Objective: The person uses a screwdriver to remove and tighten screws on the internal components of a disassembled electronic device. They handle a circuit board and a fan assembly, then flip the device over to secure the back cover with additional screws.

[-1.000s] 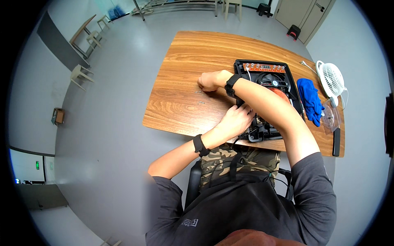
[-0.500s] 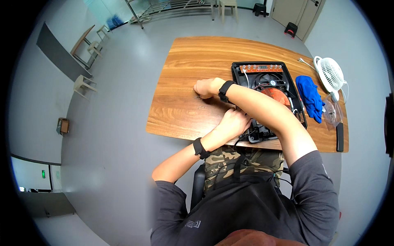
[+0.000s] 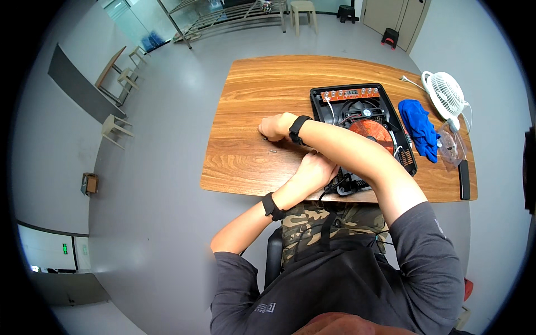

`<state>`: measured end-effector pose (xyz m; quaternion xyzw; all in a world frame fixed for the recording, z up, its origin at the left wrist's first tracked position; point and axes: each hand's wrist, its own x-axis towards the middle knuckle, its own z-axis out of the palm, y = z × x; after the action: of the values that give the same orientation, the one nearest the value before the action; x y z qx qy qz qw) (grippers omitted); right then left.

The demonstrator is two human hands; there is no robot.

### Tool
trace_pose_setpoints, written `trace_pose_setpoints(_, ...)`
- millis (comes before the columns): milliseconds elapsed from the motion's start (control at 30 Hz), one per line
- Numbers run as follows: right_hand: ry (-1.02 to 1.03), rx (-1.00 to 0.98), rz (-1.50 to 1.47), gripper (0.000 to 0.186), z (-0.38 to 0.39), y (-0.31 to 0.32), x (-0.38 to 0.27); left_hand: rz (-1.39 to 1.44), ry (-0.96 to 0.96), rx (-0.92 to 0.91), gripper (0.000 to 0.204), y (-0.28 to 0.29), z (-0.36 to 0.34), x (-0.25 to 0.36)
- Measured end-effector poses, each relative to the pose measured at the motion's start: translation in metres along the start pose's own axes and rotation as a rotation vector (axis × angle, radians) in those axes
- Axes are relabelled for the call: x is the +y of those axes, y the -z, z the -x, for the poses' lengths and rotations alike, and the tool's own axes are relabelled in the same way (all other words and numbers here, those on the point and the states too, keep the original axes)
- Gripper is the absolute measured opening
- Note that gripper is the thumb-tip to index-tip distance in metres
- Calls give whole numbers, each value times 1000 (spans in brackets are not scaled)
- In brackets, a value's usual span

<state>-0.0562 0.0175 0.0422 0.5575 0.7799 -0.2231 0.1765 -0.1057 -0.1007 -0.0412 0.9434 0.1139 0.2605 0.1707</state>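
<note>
An opened induction cooker lies on the wooden table, its black housing (image 3: 347, 87) showing a round copper coil (image 3: 371, 132), a fan and a brown control board (image 3: 350, 94). My right hand (image 3: 274, 127) reaches across to the left of it, fingers drawn together at the tabletop. Whatever they pinch is too small to name. Several tiny screws (image 3: 272, 151) lie beside that hand. My left hand (image 3: 317, 169) is curled at the cooker's near left part, under my right forearm; its fingertips and anything in them are hidden. A black cord (image 3: 329, 188) runs off the near edge.
Right of the cooker lie a crumpled blue cloth (image 3: 419, 128), a clear plastic bag (image 3: 451, 146) and a black bar-shaped thing (image 3: 464, 180). A white fan (image 3: 445, 95) with a cord stands at the far right. Stools (image 3: 115, 131) and a metal rack (image 3: 223, 22) are beyond the table.
The whole view has shifted slightly. My right hand stays low at the tabletop by the screws, a few of which now show more plainly. My left hand keeps its place at the cooker.
</note>
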Motion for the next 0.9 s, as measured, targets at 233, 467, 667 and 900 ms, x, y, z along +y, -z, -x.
trace_pose_setpoints(233, 62, 132, 38, 32, -32, -27, 11, -9, 6, -19, 30, -1, 0, 0)
trace_pose_setpoints(467, 57, 106, 141, 31, -31, -21, 11, 65, 91, -100, 31, 12, 0, 0)
trace_pose_setpoints(667, -9, -5, 176, 31, -25, -9, 3, -56, -11, 72, 19, 6, 3, 1)
trace_pose_setpoints(900, 25, 91, 158, 32, -44, -24, 15, -2, 57, -49, 29, 6, 4, -1)
